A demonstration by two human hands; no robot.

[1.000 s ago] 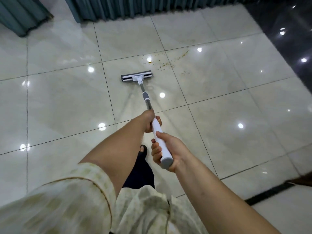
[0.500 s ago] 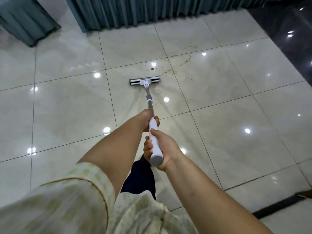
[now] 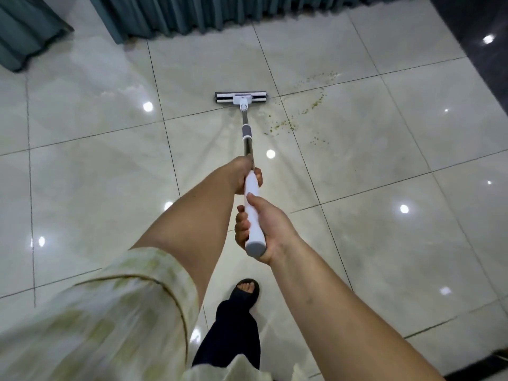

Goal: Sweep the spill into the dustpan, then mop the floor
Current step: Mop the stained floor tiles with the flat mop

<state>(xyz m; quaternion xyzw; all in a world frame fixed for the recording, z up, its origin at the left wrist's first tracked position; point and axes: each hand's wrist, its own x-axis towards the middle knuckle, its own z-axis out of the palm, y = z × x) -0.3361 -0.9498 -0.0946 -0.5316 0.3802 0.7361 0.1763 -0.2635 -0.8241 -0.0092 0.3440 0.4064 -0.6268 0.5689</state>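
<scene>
A flat mop with a white handle [image 3: 252, 210] and a black-and-white head [image 3: 240, 98] rests on the pale tiled floor [image 3: 90, 171]. My left hand [image 3: 242, 173] grips the handle higher up the shaft, where the white grip meets the metal pole. My right hand [image 3: 268, 225] is closed around the grip near its grey end cap. A scatter of small yellow-green crumbs [image 3: 297, 116] lies on the tiles to the right of the mop head and pole, running up toward another patch of crumbs [image 3: 324, 76]. No dustpan is in view.
Teal curtains [image 3: 192, 15] hang along the far edge, with another curtain [image 3: 24, 31] at the far left. A dark floor area [image 3: 478, 37] borders the far right. My sandalled foot [image 3: 246, 291] stands on the tiles below my hands.
The mop head has slid left and away from me, so the crumbs now lie to its right instead of just beyond it. My foot has come forward into view.
</scene>
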